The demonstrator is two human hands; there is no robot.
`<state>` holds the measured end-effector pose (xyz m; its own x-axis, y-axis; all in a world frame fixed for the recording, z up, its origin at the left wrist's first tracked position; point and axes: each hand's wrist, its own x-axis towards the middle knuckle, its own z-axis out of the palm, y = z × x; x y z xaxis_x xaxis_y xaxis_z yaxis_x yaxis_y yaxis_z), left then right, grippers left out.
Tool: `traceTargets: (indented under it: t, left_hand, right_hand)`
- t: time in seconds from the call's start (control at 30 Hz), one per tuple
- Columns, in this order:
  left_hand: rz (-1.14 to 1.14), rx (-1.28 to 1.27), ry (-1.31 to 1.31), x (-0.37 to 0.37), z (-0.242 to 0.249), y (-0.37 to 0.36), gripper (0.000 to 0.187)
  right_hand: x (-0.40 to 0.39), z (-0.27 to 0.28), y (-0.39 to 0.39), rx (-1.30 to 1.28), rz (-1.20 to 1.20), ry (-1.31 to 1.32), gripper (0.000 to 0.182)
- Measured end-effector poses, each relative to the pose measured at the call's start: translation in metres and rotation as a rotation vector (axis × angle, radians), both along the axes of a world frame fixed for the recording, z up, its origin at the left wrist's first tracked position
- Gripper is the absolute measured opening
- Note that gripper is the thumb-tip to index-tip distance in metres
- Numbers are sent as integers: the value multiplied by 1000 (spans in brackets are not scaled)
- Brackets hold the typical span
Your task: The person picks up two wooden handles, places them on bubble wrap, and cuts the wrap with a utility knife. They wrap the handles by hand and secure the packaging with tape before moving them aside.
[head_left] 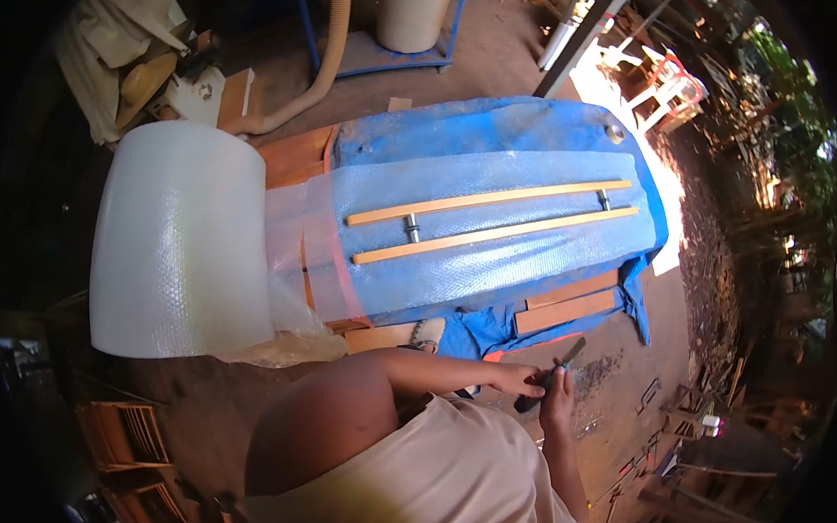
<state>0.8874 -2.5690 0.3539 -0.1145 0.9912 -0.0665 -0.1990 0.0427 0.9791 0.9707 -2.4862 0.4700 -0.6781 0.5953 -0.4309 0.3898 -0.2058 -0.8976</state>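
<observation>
Fingers (536, 389) of left hand (520, 379) and right hand (556, 395) curled around a knife-like tool (575, 349), slim and dark-bladed.

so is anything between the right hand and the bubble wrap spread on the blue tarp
Yes: two brown boards lie between the right hand and the near edge of the bubble wrap, beside bunched blue tarp. They look low, so reaching over them seems possible.

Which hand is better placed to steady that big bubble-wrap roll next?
Probably the left hand: it is nearer the roll, and the right hand is farther away, close to the blade.
</observation>
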Motion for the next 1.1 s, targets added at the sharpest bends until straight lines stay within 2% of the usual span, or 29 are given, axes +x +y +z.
traceTargets:
  t: [0.03, 0.07, 0.1, 0.13, 0.17, 0.2, 0.23, 0.27, 0.3, 0.33, 0.37, 0.4, 0.43, 0.47, 0.5, 0.53, 0.57, 0.6, 0.63, 0.67, 0.73, 0.77, 0.8, 0.87, 0.9, 0.97, 1.07, 1.1]
  left_hand:
    - [-121, -59, -202, -35, 35, -13, 48]
    - [25, -187, -371, -46, 34, -24, 44]
    - [140, -280, -429, -58, 34, -37, 42]
    - [261, -286, -368, -68, 28, -49, 42]
    - [343, -299, -207, -78, 25, -65, 41]
    - [414, -266, -43, -90, 26, -85, 30]
    - [435, -335, 94, -104, -3, -101, 31]
    - [673, -359, -12, -105, -31, -121, 34]
    - [830, -379, 93, -113, -65, -144, 37]
    - [920, -577, 63, -122, -66, -175, 39]
    - [1013, -661, 188, -129, -105, -210, 39]
    - [1160, -773, 183, -132, -100, -241, 38]
    - [1282, -838, 249, -132, -129, -276, 38]
    - [1294, -974, 228, -135, -129, -307, 37]
    - [1287, -1161, 285, -138, -158, -339, 36]
    - [1386, -1139, 277, -139, -147, -357, 35]
    - [1383, -1128, 222, -146, -162, -382, 32]
    - [1423, -1092, 287, -154, -149, -396, 27]
    - [1466, -1070, 241, -165, -159, -413, 25]
    - [1479, -1098, 204, -177, -138, -419, 27]
    - [1577, -993, 252, -200, -150, -447, 36]
    - [1631, -1340, 504, -207, -180, -462, 44]
    - [1632, -1482, 395, -215, -159, -461, 51]
    - [1697, -1620, 260, -224, -105, -426, 52]
    - [1687, -1602, 267, -226, -107, -409, 52]
    - [1452, -1542, 219, -221, -115, -378, 53]
    - [1297, -1409, 316, -201, -180, -309, 54]
    - [1192, -1259, 282, -195, -188, -281, 52]
  right_hand:
    - [-19, -7, 5, -2, 146, -7, 42]
    - [-34, -13, 8, -6, 292, -17, 45]
    - [-54, -9, 1, -59, 349, -44, 47]
    - [-75, -5, -6, -108, 405, -58, 50]
    - [-89, -8, -4, 8, 512, -208, 55]
    - [-97, -19, -2, 10, 537, -196, 55]
    - [-105, -36, 3, 181, 670, -134, 56]
    - [-111, -45, 7, 352, 797, -72, 57]
    - [-117, -48, 12, 473, 852, -92, 55]
    - [-116, -60, 21, 469, 869, -95, 55]
    - [-109, -79, 36, 488, 918, -190, 52]
    - [-99, -92, 52, 508, 964, -286, 49]
    - [-86, -94, 64, 546, 993, -374, 49]
    - [-72, -97, 77, 585, 1019, -462, 49]
    - [-56, -98, 92, 597, 1024, -553, 51]
    - [-38, -98, 109, 607, 1025, -648, 52]
    - [-18, -103, 128, 625, 994, -700, 53]
    - [2, -111, 145, 640, 961, -753, 54]
    - [24, -119, 164, 636, 961, -770, 54]
    - [43, -127, 182, 569, 921, -804, 53]
    - [55, -124, 188, 502, 862, -847, 53]
    - [54, -112, 185, 501, 839, -855, 52]
    - [51, -101, 182, 502, 814, -861, 52]
    - [33, -82, 168, 511, 784, -829, 51]
    - [23, -74, 159, 514, 769, -786, 49]
    - [5, -62, 144, 486, 750, -737, 48]
    - [-10, -46, 128, 458, 722, -664, 47]
    - [-11, -42, 127, 455, 719, -646, 47]
